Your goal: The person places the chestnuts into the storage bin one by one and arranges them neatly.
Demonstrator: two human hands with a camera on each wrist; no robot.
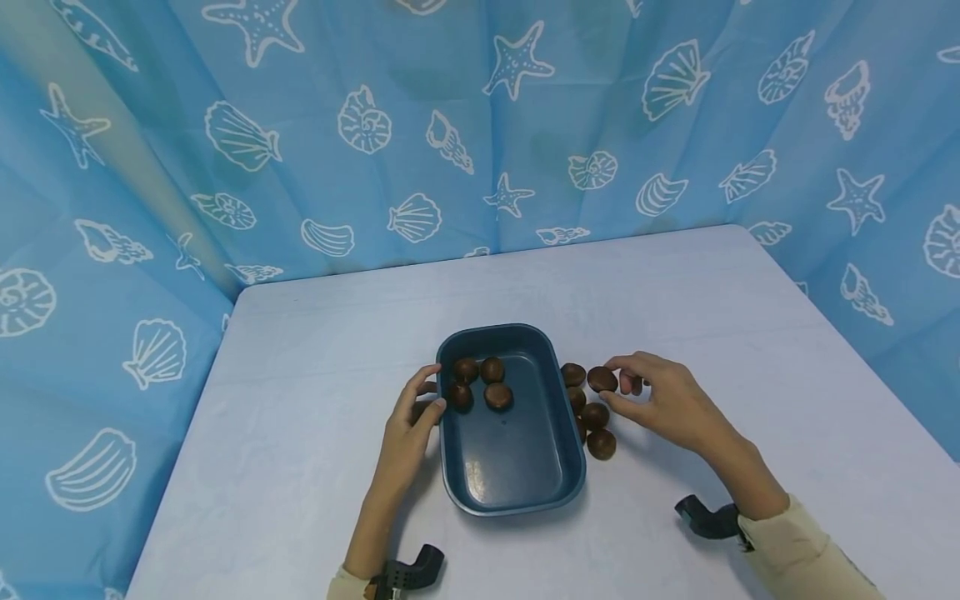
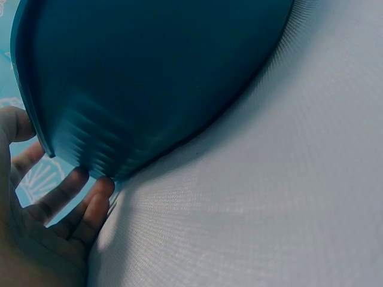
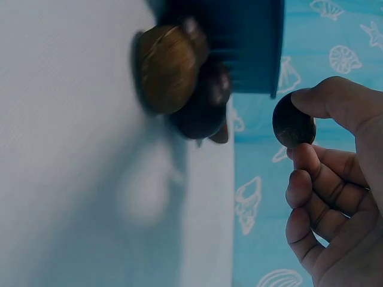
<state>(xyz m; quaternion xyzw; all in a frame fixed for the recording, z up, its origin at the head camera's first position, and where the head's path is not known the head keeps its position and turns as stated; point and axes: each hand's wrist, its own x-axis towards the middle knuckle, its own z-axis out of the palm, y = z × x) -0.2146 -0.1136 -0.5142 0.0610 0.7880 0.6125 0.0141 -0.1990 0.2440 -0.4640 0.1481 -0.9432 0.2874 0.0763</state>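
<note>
In the head view, a white tabletop (image 1: 300, 433) met a blue curtain (image 1: 465, 75) printed with white shells and starfish; four brown nuts (image 1: 498, 397) lay in a dark blue tray (image 1: 517, 458), loose nuts (image 1: 601, 444) beside it; the left hand (image 1: 410, 425), fingers relaxed, touched its side; the right hand (image 1: 667, 404) pinched a single nut (image 1: 602, 379); in the left wrist view, fingertips met the tray's outer wall; in the right wrist view, the single nut showed against the curtain.

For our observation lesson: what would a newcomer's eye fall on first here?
Probably the dark blue tray on the white table, with four brown nuts in its far left part. On its right, the right hand pinches another nut. Behind hangs a seashell-patterned blue curtain.
</note>
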